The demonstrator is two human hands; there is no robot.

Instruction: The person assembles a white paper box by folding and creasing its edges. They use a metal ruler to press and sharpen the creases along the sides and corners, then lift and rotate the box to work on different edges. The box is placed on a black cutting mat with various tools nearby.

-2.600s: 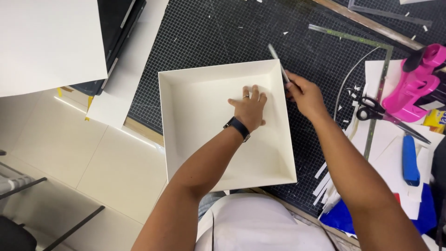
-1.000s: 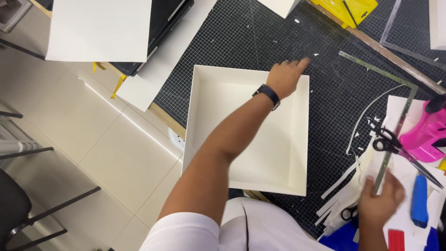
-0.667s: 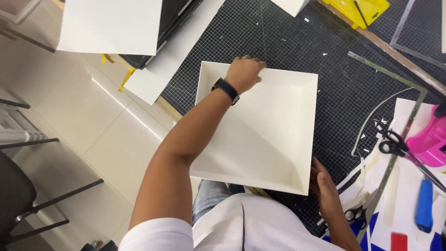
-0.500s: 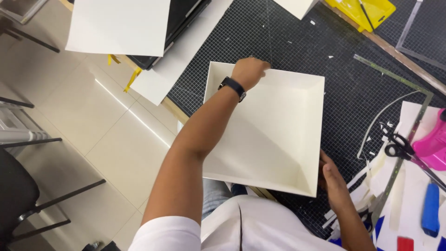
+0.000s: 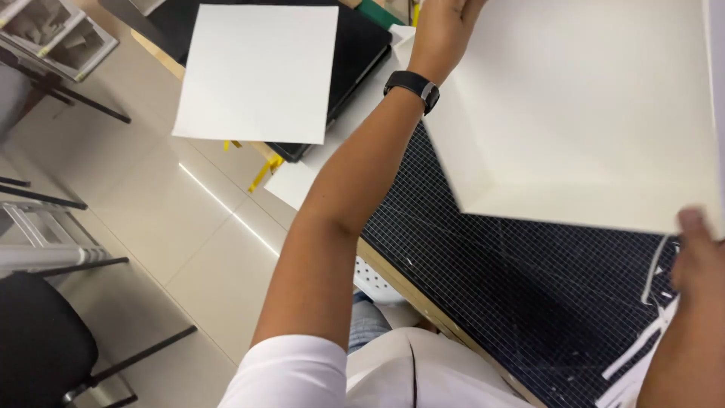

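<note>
A shallow white cardboard tray point(image 5: 589, 128) is lifted off the black gridded cutting mat point(image 5: 513, 287) and tilted toward me. My left hand point(image 5: 442, 26), with a black watch on the wrist, grips its far left edge at the top of the view. At the right edge of the view my right hand point(image 5: 698, 245) pinches the tray's near right corner. The tray fills the upper right and looks empty.
A white square sheet point(image 5: 257, 72) lies on a black case point(image 5: 355, 53) at the upper left of the bench. White paper strips point(image 5: 642, 355) lie on the mat at lower right. A black chair point(image 5: 45, 340) and metal legs stand on the tiled floor at left.
The tray has been raised from the mat and brought closer to my head. My left hand moved to its far edge and my right hand took its near corner.
</note>
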